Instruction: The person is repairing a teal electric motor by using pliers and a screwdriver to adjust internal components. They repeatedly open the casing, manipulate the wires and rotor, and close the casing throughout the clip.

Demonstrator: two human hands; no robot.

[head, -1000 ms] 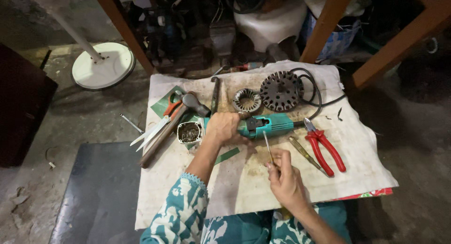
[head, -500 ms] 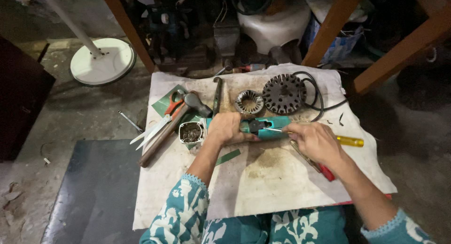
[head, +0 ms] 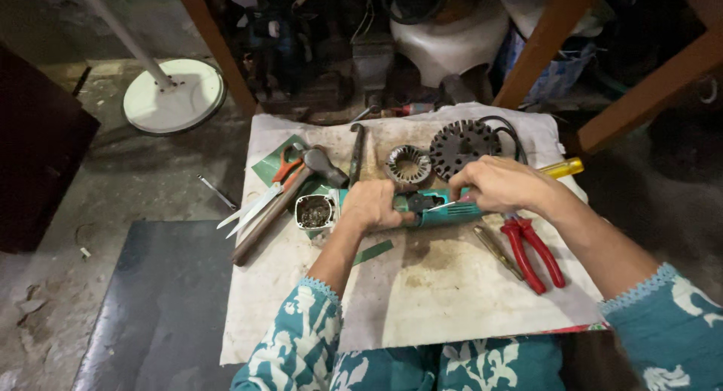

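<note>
You see no packages, signs or screens on the work surface. No readable labels show either.

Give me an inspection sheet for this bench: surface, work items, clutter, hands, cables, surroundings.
Surface: stained pale cloth over a low board.
Work items: teal power tool body lying flat; yellow-handled screwdriver with its tip at the body.
Clutter: hammer, scissors, red pliers, winding ring, round finned part, second screwdriver.
Hands: left hand clamps the tool body; right hand grips the screwdriver.
Cables: black cord looped beside the finned part.
Surroundings: white fan base on a concrete floor, wooden legs, dark mat.
</note>
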